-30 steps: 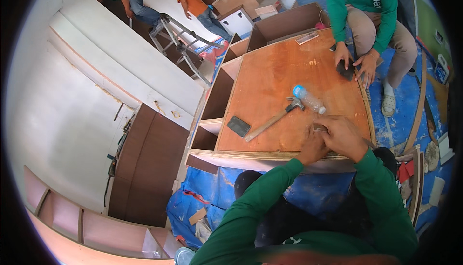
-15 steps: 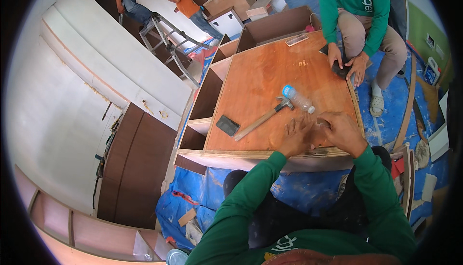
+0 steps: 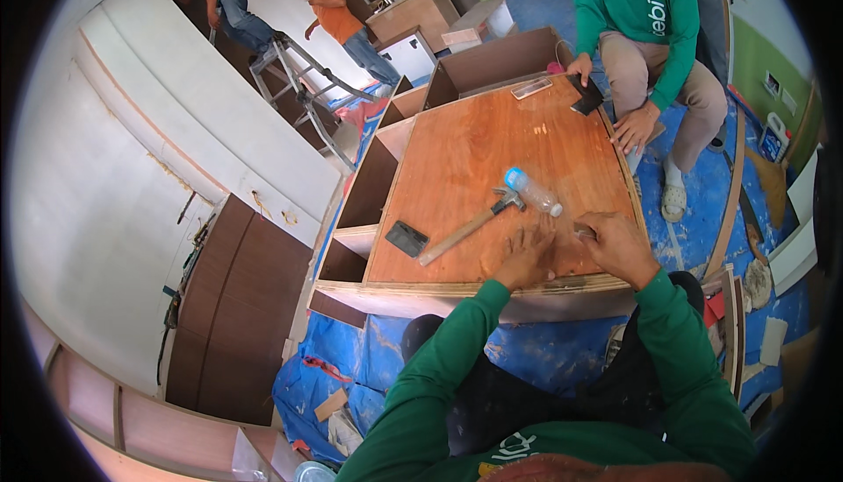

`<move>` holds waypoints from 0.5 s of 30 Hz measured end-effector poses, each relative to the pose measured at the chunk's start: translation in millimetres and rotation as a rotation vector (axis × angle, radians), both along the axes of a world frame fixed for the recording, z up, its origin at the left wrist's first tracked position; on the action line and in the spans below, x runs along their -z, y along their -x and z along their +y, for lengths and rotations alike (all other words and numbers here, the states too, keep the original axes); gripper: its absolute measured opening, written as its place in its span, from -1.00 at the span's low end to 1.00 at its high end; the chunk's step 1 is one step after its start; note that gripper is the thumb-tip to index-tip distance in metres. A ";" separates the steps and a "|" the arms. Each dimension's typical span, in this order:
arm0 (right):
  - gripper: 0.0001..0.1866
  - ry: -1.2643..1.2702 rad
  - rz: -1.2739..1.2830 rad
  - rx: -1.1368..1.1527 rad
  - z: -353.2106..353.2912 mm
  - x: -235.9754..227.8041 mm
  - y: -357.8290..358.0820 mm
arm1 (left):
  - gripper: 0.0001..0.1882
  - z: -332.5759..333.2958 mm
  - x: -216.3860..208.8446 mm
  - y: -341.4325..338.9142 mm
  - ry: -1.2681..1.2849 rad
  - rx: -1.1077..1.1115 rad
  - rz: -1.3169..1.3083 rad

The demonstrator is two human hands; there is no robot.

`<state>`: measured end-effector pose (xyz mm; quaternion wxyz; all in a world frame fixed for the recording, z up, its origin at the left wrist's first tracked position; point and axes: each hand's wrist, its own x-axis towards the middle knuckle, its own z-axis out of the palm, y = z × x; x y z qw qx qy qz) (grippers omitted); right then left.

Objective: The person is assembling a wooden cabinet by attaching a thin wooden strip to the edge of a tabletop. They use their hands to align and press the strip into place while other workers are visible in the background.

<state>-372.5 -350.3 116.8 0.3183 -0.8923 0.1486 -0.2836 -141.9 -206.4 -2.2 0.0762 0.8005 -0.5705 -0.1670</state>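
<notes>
My left hand (image 3: pixel 525 258) lies on the reddish plywood panel (image 3: pixel 457 161) near its front edge, palm down with fingers spread. My right hand (image 3: pixel 622 247) is closed in a pinch just to the right of it, low over the same surface. A small greyish piece shows at its fingertips, too small to name. Beyond my hands a clear plastic bottle (image 3: pixel 537 195) with a blue cap lies on its side. Left of the bottle is a claw hammer (image 3: pixel 470 227) with a wooden handle. A dark, flat rectangular object (image 3: pixel 407 239) rests by the handle's end.
A co-worker in a green shirt (image 3: pixel 645 21) sits at the panel's far right, one hand on a dark flat piece (image 3: pixel 586 95). A phone-like slab (image 3: pixel 531 89) lies nearby. Open compartments (image 3: pixel 373 183) line the left side. Two people and a stepladder (image 3: pixel 303 96) are farther back.
The co-worker's hands have parted: one now holds the dark piece farther back, the other rests at the panel's edge. My hands stay near the same spot, and the view has shifted slightly.
</notes>
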 end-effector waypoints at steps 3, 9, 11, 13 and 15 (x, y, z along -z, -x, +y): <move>-0.79 0.005 0.026 0.006 9.3 -4.4 -7.3 | 0.20 0.2 -2.6 7.2 -0.009 -0.008 -0.038; -0.73 0.006 0.052 -0.074 16.6 5.1 -23.9 | 0.09 7.1 -3.0 18.5 0.197 0.076 -0.126; -0.72 0.005 0.081 -0.070 22.6 0.9 -27.8 | -0.01 13.4 2.6 18.3 0.228 0.148 -0.230; -0.70 0.010 0.076 -0.064 24.6 0.9 -29.1 | -0.11 18.3 6.5 20.9 0.259 0.227 -0.289; -0.67 0.019 0.037 -0.057 24.1 3.7 -29.9 | -0.21 21.7 9.0 27.9 0.290 0.311 -0.304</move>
